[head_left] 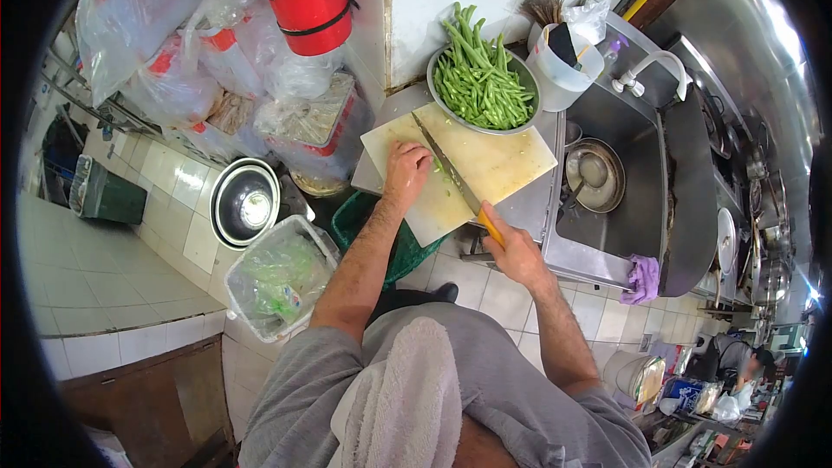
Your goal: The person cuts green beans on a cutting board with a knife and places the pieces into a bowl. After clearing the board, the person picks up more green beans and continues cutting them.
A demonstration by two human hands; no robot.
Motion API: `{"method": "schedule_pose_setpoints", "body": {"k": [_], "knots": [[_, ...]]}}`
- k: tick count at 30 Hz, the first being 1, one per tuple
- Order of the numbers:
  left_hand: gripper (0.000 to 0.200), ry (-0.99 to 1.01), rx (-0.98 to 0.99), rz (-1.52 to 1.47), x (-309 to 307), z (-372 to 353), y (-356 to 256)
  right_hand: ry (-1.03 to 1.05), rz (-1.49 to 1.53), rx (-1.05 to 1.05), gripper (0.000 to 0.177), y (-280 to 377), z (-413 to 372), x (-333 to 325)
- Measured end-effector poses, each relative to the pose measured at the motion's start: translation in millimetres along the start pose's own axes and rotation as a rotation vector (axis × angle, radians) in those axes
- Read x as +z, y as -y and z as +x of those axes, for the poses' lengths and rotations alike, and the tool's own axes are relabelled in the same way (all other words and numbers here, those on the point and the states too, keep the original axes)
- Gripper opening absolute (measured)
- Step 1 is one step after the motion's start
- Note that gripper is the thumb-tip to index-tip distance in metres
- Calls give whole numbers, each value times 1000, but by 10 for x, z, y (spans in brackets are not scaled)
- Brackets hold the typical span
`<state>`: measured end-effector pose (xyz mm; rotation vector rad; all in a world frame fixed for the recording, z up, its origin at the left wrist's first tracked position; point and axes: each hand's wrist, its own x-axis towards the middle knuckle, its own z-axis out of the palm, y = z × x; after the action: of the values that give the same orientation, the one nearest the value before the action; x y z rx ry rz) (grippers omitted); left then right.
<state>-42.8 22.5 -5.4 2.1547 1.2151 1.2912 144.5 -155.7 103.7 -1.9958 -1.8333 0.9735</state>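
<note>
My right hand [517, 251] is wrapped round the yellow handle of a long kitchen knife [449, 166]. The blade lies diagonally across a pale cutting board [511, 153], its tip toward the far left edge. Left of the blade, my left hand [408, 171] rests on the board with its fingers curled together; whatever they may hold is hidden. Small green scraps [439, 167] lie by the blade. Behind the board stands a metal bowl [495, 131] heaped with cut green beans [482, 78].
A sink [620, 217] with a pan [594, 175] in it adjoins the counter on the right. A white container [563, 72] stands behind. Below left are a lined white bin [247, 282] and a green basket [407, 256]. Another person [737, 360] is far right.
</note>
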Motion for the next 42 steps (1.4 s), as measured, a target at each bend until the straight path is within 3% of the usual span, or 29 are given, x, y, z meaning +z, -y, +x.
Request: {"method": "schedule_pose_setpoints", "body": {"k": [9,12,15,18,25,30,32,34,35,37,38,40,42], "knots": [[9,-17,-8,-27,25,6,-1,-18,-135,-53,69,-14,-172,-14],[9,4,-3,-18,-34,27,11,-117,-60,-205,68,-68,-69,80],[10,28,-7,-27,-12,-6,-29,-16,-11,2,67,39,256,215],[11,11,-3,17,-22,9,-22,-76,-3,-68,65,111,390,255],[18,-116,-91,144,116,32,-39,-42,-85,-1,68,41,59,221],[21,-40,-49,155,64,32,-4,-55,-177,32,68,136,47,97],[23,6,-29,126,77,-15,14,-166,-134,-42,67,33,-8,68],[49,35,19,99,-4,-60,-116,-199,-112,-45,67,-55,-68,6],[49,36,24,97,-36,-106,-213,-229,-89,-51,67,-98,-96,-26],[86,262,-67,166,-86,-192,-465,-204,-81,-25,67,-183,-164,-65],[86,261,-68,167,-74,-201,-526,-175,-74,0,67,-223,-201,-70],[108,468,-86,376,-48,-209,-642,-247,-38,-96,68,-469,-246,91],[106,522,-140,384,-14,-147,-639,-317,-2,-187,68,-555,-261,115]]}}
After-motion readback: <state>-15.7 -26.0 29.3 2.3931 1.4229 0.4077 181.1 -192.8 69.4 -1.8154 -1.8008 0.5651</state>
